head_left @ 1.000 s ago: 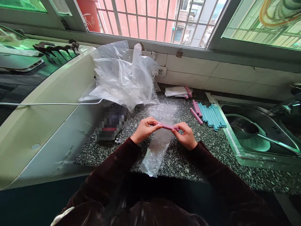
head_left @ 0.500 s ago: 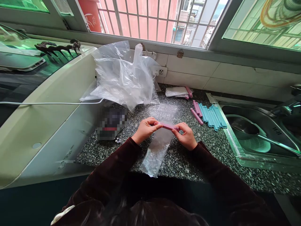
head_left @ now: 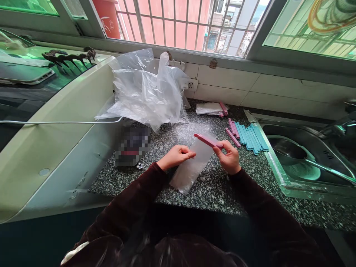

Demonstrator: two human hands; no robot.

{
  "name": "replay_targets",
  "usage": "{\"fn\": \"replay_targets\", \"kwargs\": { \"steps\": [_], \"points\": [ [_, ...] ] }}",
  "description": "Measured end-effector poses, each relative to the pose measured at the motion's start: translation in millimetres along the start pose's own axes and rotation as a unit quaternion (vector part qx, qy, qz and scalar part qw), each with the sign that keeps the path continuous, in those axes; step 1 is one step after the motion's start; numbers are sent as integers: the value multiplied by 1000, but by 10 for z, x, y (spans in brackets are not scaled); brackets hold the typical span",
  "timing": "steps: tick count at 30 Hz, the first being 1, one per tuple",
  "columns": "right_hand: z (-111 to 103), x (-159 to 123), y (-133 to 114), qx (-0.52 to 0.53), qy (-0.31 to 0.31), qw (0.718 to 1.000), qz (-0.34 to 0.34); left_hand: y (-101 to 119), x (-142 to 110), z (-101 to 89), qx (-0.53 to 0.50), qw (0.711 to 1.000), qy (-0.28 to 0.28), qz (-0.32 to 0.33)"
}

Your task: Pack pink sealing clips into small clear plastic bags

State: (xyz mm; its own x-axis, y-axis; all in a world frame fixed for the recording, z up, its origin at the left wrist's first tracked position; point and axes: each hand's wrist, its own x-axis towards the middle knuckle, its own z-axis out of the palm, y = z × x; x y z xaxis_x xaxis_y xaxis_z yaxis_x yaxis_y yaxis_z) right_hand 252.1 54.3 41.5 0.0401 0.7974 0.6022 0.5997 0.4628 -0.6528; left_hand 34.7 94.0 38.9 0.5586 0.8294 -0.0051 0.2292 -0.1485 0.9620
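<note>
A pink bag-sealing clip (head_left: 207, 140) lies across the top of a small clear plastic bag (head_left: 191, 168). My right hand (head_left: 229, 157) grips the clip's right end between thumb and fingers, and its left end is free. My left hand (head_left: 178, 155) is closed at the bag's left edge, thumb over the film and the other fingers curled; part of its grip is hidden. The bag hangs slanting down to the left over the speckled counter (head_left: 217, 189). Right of my hands lie loose pink clips (head_left: 233, 137) and a row of several teal clips (head_left: 251, 138).
Clipped bags (head_left: 210, 108) are stacked near the wall. A heap of clear plastic bags (head_left: 150, 91) stands at the back left, behind a blurred dark object (head_left: 132, 146). At right is a sink (head_left: 283, 178) holding a pan (head_left: 286, 147). A white cable (head_left: 61, 122) runs in from the left.
My left hand has come off the clip's left end and moved slightly down to the bag's edge. My right hand has shifted right, tilting the clip and turning the bag.
</note>
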Motion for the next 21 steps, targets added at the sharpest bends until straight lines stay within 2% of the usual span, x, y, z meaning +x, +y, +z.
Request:
{"fn": "replay_targets", "kwargs": {
  "steps": [12, 16, 21],
  "points": [
    [-75, 14, 144, 8, 88, 995, 52, -8, -7, -14, 39, 999, -5, -10],
    [-71, 12, 156, 12, 91, 994, 63, 9, -19, -11, 44, 998, -38, -22],
    [-58, 10, 179, 29, 93, 993, 68, 51, -51, -32, 35, 992, -118, -29]
  ]
}}
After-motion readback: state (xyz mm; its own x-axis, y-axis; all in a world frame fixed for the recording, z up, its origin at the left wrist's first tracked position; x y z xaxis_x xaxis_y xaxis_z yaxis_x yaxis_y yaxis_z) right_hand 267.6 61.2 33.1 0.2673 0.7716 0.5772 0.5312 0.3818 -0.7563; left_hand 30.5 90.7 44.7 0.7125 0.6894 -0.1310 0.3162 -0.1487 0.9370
